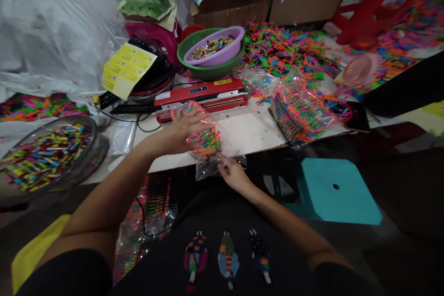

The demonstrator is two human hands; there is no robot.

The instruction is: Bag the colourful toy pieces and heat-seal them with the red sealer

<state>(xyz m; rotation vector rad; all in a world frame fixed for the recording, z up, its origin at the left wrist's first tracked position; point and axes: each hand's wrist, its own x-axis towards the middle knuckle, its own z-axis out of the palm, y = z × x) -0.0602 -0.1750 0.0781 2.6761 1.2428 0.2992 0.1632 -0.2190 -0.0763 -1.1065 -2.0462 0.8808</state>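
A clear plastic bag of small colourful pieces (206,141) lies at the front edge of the white table, its loose end hanging towards me. My left hand (183,132) rests on the bag's left side with its fingers spread. At the bag's near end, my right hand (232,172) pinches the loose clear plastic between its fingertips. Just behind the bag sits a red sealing machine (201,95). To the right, more filled clear bags (301,113) are stacked at the table edge.
A clear tub of coloured pieces (52,152) stands at left. Behind the machine are a purple basin (215,48) in a green basin (211,71) and a loose heap of bright pieces (284,51). A teal stool (340,192) stands below the table at right.
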